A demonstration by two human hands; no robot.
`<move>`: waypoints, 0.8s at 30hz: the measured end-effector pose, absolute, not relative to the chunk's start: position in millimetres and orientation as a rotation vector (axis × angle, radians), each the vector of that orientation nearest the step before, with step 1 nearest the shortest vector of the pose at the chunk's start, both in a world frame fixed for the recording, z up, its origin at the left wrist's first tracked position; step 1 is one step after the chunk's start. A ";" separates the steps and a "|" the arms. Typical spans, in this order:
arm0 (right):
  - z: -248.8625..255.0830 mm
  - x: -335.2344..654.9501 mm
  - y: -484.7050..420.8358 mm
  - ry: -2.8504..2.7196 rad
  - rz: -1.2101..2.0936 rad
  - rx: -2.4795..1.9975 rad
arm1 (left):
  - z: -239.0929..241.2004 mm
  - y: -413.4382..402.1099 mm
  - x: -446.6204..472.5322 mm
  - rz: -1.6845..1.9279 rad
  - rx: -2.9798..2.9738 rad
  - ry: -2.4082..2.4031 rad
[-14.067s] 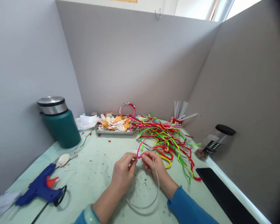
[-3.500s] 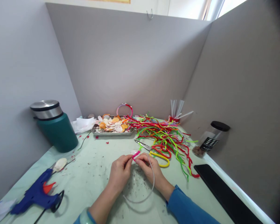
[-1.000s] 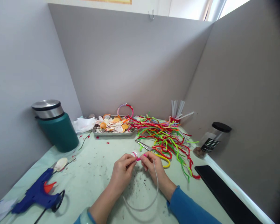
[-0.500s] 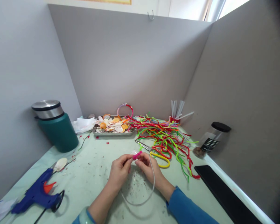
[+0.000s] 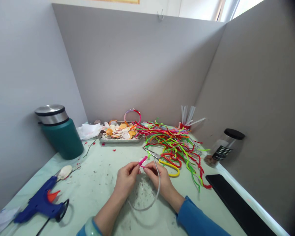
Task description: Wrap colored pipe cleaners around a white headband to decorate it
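Close together above the table, both hands work on a pink pipe cleaner (image 5: pixel 143 160) coiled around part of a thin pale grey hoop (image 5: pixel 149 206). My left hand (image 5: pixel 126 178) pinches the coil's near end between thumb and fingertips. A short pink tail crosses to my right hand (image 5: pixel 159 178), whose thumb and forefinger are closed on it. The hoop curves down below both hands and passes in front of the right one. Just beyond the right hand lie scissors (image 5: pixel 170 165) with red and yellow handles, blades apart.
A pile of coloured pipe cleaners (image 5: pixel 177 141) lies behind the scissors. Further back stand a metal tray (image 5: pixel 120 141) of shell pieces and a decorated ring (image 5: pixel 132 111). At left are a green bottle (image 5: pixel 64 137) and blue glue gun (image 5: pixel 41 200); at right, a jar (image 5: pixel 221 150) and black strip (image 5: pixel 236 203).
The pink coil has tilted more upright, and a pink tail now shows between the hands. The hoop has shifted slightly left and up. The right fingers have moved a little lower.
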State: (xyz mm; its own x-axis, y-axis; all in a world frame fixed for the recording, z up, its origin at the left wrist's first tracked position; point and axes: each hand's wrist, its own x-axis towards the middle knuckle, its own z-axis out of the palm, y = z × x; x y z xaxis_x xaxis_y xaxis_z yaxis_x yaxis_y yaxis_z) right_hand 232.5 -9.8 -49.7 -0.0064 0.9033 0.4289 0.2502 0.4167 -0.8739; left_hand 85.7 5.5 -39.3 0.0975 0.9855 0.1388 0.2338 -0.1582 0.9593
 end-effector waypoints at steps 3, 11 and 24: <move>-48.1 232.3 -11.3 -1.543 0.719 -1.047 | -38.4 4.2 85.0 1.136 1.635 1.292; -46.2 231.7 -11.5 -1.521 0.727 -1.008 | -38.0 0.8 84.7 1.022 2.028 1.392; -47.4 227.4 -12.4 -1.322 0.903 -1.035 | -42.4 4.3 83.3 1.092 1.734 1.355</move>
